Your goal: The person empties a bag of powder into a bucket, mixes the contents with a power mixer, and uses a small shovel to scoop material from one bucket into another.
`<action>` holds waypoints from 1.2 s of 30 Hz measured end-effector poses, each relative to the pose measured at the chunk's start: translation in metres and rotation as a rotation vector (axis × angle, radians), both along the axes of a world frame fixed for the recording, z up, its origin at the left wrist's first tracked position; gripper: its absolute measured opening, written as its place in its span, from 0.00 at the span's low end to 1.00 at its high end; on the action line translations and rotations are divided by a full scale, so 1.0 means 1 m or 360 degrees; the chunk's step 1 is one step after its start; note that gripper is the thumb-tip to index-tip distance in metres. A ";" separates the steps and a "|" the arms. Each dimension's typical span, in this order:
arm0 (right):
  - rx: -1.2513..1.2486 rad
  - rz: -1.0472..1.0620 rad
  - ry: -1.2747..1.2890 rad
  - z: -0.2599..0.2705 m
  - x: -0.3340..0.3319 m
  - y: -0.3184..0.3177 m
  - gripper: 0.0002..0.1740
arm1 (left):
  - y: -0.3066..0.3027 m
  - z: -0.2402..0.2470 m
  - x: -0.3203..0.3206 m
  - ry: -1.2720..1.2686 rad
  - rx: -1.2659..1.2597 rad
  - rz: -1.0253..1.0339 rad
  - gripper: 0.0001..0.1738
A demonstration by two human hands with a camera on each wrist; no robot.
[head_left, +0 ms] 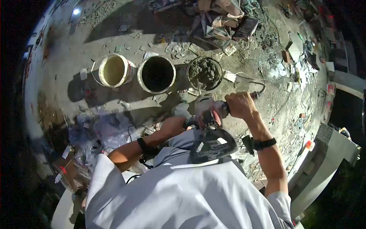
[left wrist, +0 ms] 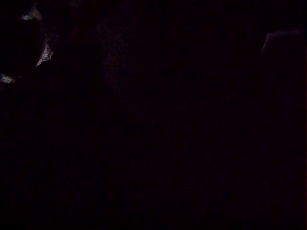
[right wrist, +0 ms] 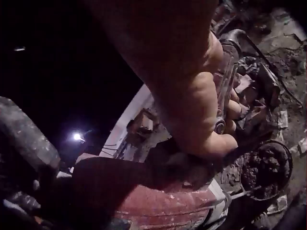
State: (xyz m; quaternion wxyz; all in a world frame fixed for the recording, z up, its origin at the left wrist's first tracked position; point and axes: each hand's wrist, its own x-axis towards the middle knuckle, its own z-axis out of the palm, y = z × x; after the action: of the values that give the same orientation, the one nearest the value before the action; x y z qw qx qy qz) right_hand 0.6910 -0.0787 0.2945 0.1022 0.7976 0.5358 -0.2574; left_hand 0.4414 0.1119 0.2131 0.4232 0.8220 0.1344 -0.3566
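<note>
A red and dark electric mixing drill (head_left: 209, 119) is held in front of the body by both hands. My left hand (head_left: 173, 126) grips the handle on its left side. With my right hand (head_left: 240, 105) I hold the right handle, fingers wrapped round it; in the right wrist view the right hand (right wrist: 201, 110) is above the red housing (right wrist: 165, 208). A thin rod (right wrist: 243, 193) reaches into a bucket of grey, lumpy mortar (head_left: 206, 71) just ahead. The left wrist view is nearly black, hiding the left hand there.
Left of the mortar bucket stand a dark-filled bucket (head_left: 156, 74) and a pale bucket (head_left: 113, 70) with a wire handle. Torn bags (head_left: 228, 24) lie behind. A power cord (head_left: 263, 88) trails right. Plastic sheeting (head_left: 99, 133) and rubble litter the floor.
</note>
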 end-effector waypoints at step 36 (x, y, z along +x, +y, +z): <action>-0.0004 0.0331 -0.0188 0.000 0.027 0.027 0.08 | -0.006 -0.003 0.005 -0.0161 0.0021 0.0198 0.27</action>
State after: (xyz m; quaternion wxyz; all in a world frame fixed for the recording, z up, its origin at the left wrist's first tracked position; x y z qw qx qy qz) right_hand 0.7185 -0.0514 0.2944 0.1607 0.7514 0.6084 -0.1986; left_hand 0.4468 0.1057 0.2105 0.4454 0.8317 0.1659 -0.2868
